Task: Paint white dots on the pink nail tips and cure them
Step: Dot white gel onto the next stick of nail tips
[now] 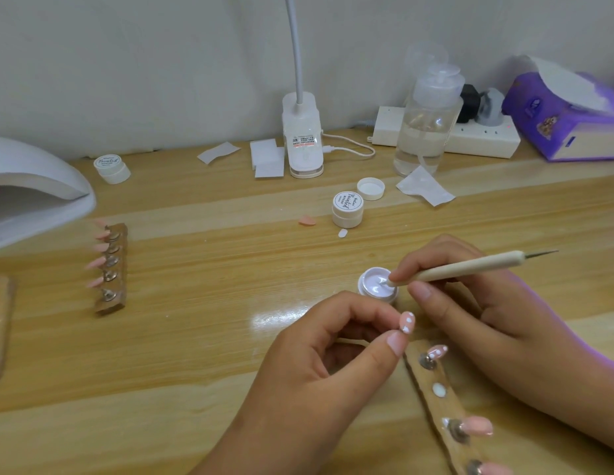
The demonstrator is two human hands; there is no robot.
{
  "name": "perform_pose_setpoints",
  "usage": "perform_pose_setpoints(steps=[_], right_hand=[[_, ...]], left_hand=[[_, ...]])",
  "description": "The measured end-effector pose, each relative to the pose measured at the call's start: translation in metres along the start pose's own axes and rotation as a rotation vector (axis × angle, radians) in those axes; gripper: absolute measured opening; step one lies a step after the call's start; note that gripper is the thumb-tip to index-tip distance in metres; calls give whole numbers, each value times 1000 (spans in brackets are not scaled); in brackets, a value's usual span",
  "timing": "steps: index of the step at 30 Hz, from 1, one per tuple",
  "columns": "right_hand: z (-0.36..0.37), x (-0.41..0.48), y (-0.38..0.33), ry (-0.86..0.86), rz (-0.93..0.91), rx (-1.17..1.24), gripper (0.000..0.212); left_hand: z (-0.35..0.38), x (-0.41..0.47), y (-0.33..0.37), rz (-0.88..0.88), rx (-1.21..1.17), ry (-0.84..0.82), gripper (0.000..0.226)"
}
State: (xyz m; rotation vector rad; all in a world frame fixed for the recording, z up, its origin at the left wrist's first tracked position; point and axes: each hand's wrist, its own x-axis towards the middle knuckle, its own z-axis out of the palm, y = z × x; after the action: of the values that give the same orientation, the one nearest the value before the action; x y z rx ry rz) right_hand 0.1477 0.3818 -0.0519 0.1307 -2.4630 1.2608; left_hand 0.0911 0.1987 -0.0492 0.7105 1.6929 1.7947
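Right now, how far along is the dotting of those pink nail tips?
Partly done. The nail tip pinched in the left hand already carries white dots, as does one tip on the near strip. In hand: the right hand dips the dotting tool into the open white gel pot. Left: the plain tips on the far strip, then curing under the lamp.

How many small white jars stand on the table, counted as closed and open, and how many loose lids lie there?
Closed jars: 2
Open jars: 1
Loose lids: 1
Total: 4
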Motion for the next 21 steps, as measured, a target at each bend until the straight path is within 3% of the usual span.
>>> perform_pose_setpoints(steps=[21], right_hand=[[-9,3,-9,315,128,509,14]], left_hand=[[-1,1,-1,14,-30,8,18]])
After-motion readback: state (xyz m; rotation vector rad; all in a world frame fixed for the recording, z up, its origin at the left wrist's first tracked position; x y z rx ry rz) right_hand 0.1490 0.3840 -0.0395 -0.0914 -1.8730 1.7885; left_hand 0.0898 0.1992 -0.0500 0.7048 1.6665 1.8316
